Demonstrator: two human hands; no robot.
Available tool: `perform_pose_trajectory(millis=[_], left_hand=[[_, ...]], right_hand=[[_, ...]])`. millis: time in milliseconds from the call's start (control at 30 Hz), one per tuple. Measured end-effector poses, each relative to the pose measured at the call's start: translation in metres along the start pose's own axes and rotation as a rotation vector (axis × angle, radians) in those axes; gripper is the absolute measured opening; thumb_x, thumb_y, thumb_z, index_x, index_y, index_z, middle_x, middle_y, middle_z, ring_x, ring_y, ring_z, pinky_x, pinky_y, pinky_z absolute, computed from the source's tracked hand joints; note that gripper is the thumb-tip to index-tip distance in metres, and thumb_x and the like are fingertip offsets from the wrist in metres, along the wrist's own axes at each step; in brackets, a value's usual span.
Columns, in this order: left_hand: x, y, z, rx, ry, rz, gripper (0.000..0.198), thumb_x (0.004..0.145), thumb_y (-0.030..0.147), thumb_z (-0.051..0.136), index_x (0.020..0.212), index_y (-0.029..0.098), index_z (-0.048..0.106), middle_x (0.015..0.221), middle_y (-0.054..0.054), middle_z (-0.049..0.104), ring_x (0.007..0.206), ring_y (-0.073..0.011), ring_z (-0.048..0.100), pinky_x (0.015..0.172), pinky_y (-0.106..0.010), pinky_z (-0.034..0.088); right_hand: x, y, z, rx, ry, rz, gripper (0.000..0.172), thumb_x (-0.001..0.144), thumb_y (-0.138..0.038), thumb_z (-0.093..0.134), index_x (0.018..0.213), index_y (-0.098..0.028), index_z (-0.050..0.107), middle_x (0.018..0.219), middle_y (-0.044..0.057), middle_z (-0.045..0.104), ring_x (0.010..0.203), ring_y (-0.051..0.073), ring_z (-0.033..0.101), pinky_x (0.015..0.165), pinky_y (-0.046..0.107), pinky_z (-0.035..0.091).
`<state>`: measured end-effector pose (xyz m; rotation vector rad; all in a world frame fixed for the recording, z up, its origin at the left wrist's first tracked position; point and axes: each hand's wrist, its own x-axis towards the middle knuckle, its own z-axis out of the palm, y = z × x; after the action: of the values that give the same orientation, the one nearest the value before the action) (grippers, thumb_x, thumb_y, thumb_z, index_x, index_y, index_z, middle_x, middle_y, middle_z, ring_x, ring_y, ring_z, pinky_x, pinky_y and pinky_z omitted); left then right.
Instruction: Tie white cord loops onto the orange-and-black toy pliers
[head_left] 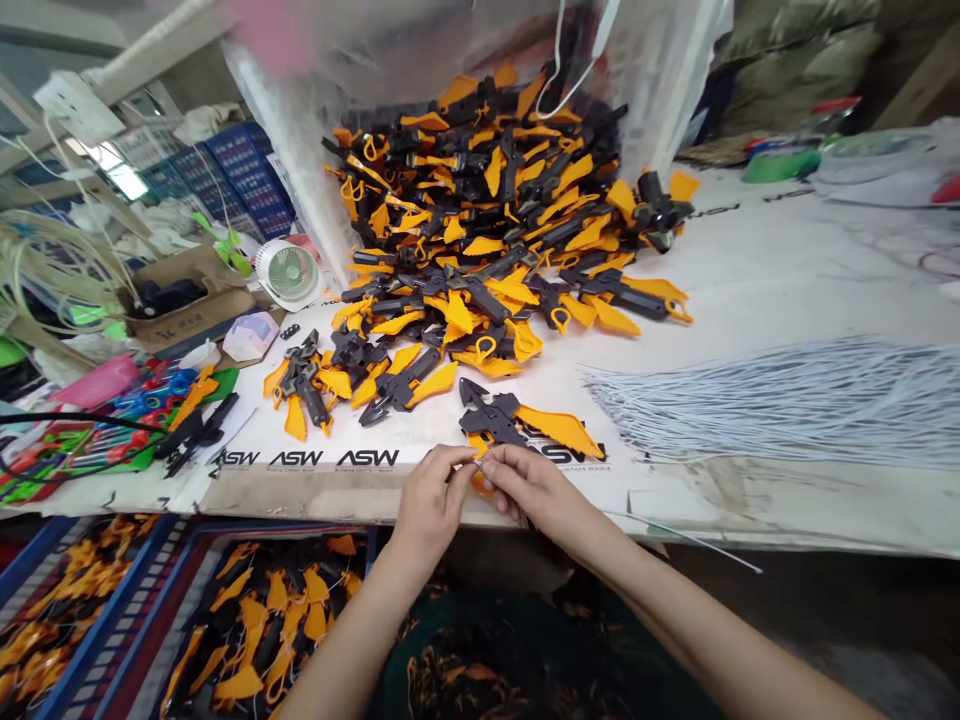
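Observation:
At the table's front edge my left hand [435, 500] and my right hand [529, 485] meet, fingers pinched together. Between the fingertips is a thin pale strand [694, 540], whose long end runs out to the right below my right forearm and ends in a small tip. An orange-and-black toy [499, 415] lies just beyond my fingers, with a dark pointed head and an orange wing to the right. Part of its orange lower end is hidden by my hands. Exactly how the strand meets the toy is too small to tell.
A large heap of similar toys [480, 220] fills the back. Pale strands [765, 400] lie bundled at the right. A small fan [289, 273] and coloured parts [112, 420] are at the left. Below the table are blue crates [161, 590] holding toys.

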<state>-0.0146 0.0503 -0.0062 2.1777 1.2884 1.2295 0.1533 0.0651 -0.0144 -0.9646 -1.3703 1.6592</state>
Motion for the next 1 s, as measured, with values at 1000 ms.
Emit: perform_pose_trajectory(millis=[1000], left_hand=[[-0.006, 0.003, -0.032, 0.663, -0.382, 0.437, 0.025, 0.101, 0.022, 0.04, 0.083, 0.018, 0.057, 0.075, -0.004, 0.061, 0.072, -0.0205, 0.055, 0.07, -0.034, 0.039]], right_hand=[[-0.025, -0.001, -0.001, -0.483, 0.066, -0.154, 0.026, 0.091, -0.038, 0.047, 0.078, -0.019, 0.059, 0.068, 0.0, 0.059, 0.065, 0.017, 0.055, 0.06, 0.027, 0.04]])
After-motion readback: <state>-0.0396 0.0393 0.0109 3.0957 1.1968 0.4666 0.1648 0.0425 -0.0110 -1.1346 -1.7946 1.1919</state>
